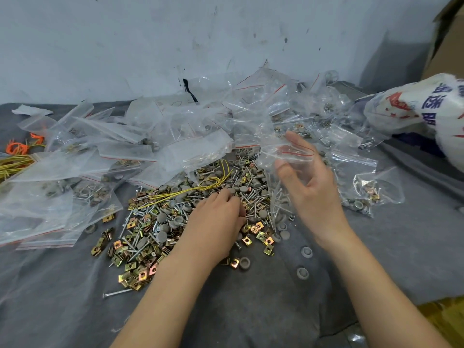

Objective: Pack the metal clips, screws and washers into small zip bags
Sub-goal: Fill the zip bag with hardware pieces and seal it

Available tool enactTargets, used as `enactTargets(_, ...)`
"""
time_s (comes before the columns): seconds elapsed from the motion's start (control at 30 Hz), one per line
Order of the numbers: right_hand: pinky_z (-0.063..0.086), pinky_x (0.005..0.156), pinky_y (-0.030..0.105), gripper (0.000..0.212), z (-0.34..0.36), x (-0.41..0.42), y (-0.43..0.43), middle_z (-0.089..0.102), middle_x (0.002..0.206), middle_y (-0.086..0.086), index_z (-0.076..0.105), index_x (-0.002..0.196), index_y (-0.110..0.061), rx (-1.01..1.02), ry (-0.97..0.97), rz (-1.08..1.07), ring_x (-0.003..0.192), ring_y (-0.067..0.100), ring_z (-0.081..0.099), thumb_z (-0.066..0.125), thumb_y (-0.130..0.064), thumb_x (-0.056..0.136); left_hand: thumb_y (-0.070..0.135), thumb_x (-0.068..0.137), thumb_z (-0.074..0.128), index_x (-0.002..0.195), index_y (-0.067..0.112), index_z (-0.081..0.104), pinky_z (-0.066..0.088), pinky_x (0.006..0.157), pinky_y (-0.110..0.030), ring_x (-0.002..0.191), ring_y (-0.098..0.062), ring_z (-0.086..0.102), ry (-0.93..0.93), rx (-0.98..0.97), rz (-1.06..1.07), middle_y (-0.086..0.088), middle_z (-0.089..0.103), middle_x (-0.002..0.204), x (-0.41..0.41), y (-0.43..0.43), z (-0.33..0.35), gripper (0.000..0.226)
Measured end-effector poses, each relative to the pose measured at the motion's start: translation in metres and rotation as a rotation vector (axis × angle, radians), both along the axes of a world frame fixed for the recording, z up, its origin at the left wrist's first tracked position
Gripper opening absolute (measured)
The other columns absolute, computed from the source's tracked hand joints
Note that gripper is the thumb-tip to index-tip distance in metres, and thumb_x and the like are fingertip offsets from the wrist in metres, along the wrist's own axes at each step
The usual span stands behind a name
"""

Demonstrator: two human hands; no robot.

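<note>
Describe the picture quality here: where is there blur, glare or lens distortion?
Head view: the right hand, gripping a zip bag, is motion-blurred; the pile of clips and screws is fairly sharp; the heap of clear bags shows soft white glare; lighting is even with faint shadows; the wide-angle lens stretches the forearms.

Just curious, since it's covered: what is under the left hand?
The left hand rests on the pile of screws, clips and grey caps, which lies on a grey cloth. What it may be holding underneath is hidden.
</note>
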State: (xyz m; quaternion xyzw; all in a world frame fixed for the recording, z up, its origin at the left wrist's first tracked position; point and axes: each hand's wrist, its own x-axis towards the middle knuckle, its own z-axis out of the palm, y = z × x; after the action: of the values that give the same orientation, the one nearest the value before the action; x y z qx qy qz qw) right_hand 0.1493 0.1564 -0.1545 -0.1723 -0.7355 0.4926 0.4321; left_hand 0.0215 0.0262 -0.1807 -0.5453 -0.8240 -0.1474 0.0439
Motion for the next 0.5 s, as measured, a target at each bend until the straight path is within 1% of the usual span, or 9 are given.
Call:
enactTargets(0.13,0.049,0.104,0.038,0.055,0.000,0.000,0.000,0.062,0.135,-0.010,0.049,0.143,-0.037,0.012,-0.026,0.000,0.115,0.005,0.064,0.062,-0.046,0.091,0.038,0.097,0.055,0.102,0.032,0.056,0.048,0.087,-0.028,0.099,-0.006,0.053,-0.192,0.082,0.017,0.015,0.055,0.105,-0.009,-0.007,0.009,0.007)
enactTargets(0.2,0.048,0.106,0.042,0.057,0.000,0.000,-0.001,0.060,0.138,-0.011,0.048,0.144,-0.037,0.030,-0.048,0.002,0.122,0.007,0.060,0.062,-0.050,0.090,0.038,0.098,0.055,0.098,0.034,0.054,0.051,0.075,-0.021,0.083,0.003,0.056,-0.328,0.154,0.056,0.019,0.059,0.093,-0.013,-0.011,0.017,0.003)
enactTargets(0.23,0.047,0.107,0.041,0.060,0.000,-0.001,-0.002,0.059,0.138,-0.012,0.047,0.145,-0.036,0.044,-0.061,0.006,0.125,0.008,0.058,0.061,-0.053,0.089,0.037,0.097,0.056,0.096,0.035,0.054,0.051,0.069,-0.017,0.077,0.004,0.058,-0.392,0.208,0.073,0.018,0.061,0.088,-0.015,-0.013,0.022,0.003)
enactTargets(0.3,0.047,0.108,0.036,0.064,-0.001,-0.002,-0.003,0.060,0.138,-0.011,0.046,0.147,-0.032,0.078,-0.086,0.015,0.126,0.006,0.057,0.060,-0.054,0.089,0.035,0.096,0.059,0.092,0.036,0.057,0.050,0.062,-0.014,0.073,0.002,0.061,-0.490,0.376,0.098,0.016,0.064,0.083,-0.017,-0.018,0.035,0.005)
enactTargets(0.37,0.046,0.105,0.025,0.061,-0.004,-0.003,-0.004,0.062,0.134,-0.012,0.047,0.147,-0.029,0.110,-0.099,0.020,0.124,0.002,0.058,0.062,-0.048,0.091,0.032,0.096,0.061,0.091,0.039,0.061,0.045,0.060,-0.007,0.073,0.006,0.060,-0.554,0.562,0.100,0.018,0.067,0.080,-0.018,-0.022,0.051,0.008)
enactTargets(0.4,0.045,0.102,0.018,0.058,-0.005,-0.005,-0.006,0.062,0.132,-0.015,0.049,0.146,-0.028,0.129,-0.106,0.021,0.122,-0.001,0.057,0.063,-0.045,0.092,0.030,0.096,0.060,0.092,0.039,0.063,0.043,0.059,-0.006,0.071,0.006,0.059,-0.587,0.632,0.091,0.021,0.067,0.080,-0.018,-0.023,0.058,0.010)
enactTargets(0.43,0.042,0.099,0.011,0.054,-0.006,-0.006,-0.007,0.061,0.130,-0.020,0.050,0.144,-0.029,0.155,-0.115,0.018,0.122,-0.005,0.056,0.063,-0.042,0.093,0.029,0.097,0.059,0.093,0.039,0.066,0.043,0.059,-0.008,0.071,0.005,0.059,-0.617,0.681,0.079,0.022,0.067,0.080,-0.017,-0.024,0.065,0.013)
enactTargets(0.47,0.040,0.097,0.008,0.052,-0.007,-0.008,-0.009,0.058,0.128,-0.026,0.050,0.142,-0.030,0.185,-0.124,0.015,0.121,-0.009,0.054,0.064,-0.040,0.093,0.027,0.098,0.058,0.094,0.038,0.068,0.045,0.061,-0.010,0.072,0.002,0.060,-0.638,0.708,0.060,0.019,0.068,0.082,-0.015,-0.024,0.070,0.015)
enactTargets(0.5,0.040,0.099,0.010,0.052,-0.007,-0.009,-0.010,0.057,0.127,-0.029,0.049,0.142,-0.030,0.208,-0.134,0.019,0.121,-0.009,0.054,0.064,-0.039,0.093,0.026,0.099,0.056,0.095,0.038,0.069,0.048,0.065,-0.015,0.074,0.000,0.061,-0.651,0.717,0.036,0.015,0.068,0.086,-0.013,-0.024,0.075,0.018)
